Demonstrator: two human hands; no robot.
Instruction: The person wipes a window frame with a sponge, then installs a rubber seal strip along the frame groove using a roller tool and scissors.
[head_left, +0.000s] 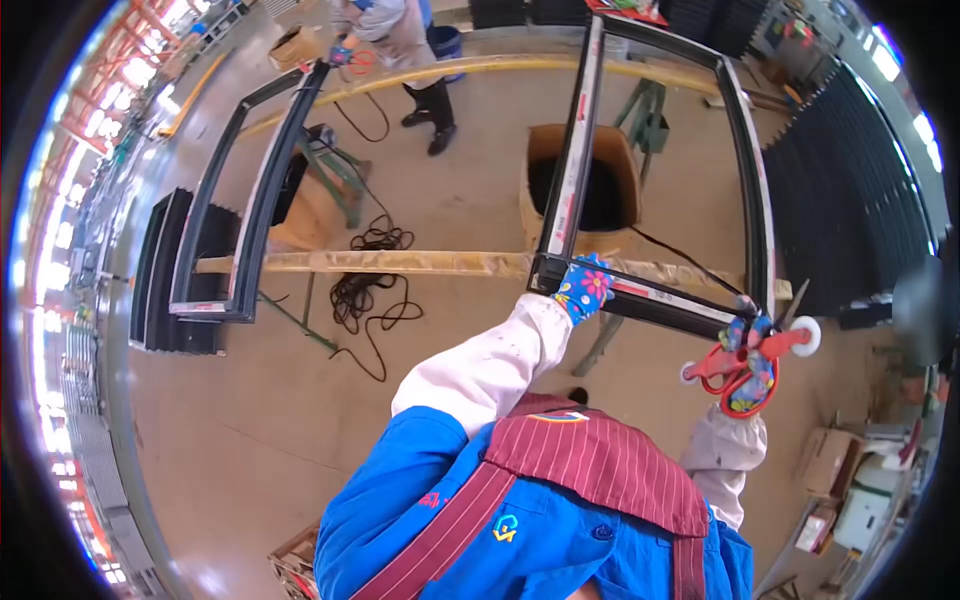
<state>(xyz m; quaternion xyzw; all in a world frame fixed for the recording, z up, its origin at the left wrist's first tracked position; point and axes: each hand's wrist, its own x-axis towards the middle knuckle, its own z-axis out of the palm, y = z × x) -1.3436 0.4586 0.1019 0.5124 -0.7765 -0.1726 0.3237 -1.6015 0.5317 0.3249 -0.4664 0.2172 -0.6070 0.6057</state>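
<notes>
A dark rectangular window frame [660, 297] with white printed tape lies before me. My left hand [585, 288], in a blue flowered glove, is closed on its near left corner. By the near right corner, my right hand [750, 365], gloved alike, is closed round red-handled scissors [748, 398], blades pointing up and right. A red roller tool [800, 337] with white wheels is in the same hand; the fingers partly hide both tools. A black rubber strip [685, 258] runs from a cardboard box [628, 165] across the frame's opening towards my right hand.
Padded yellow beams [400, 262] on green trestles support the frame. A second frame [250, 215] stands at left, beside a co-worker [390, 40] holding red scissors. Black cord [365, 295] lies coiled on the floor. Dark profiles [845, 180] are stacked at right.
</notes>
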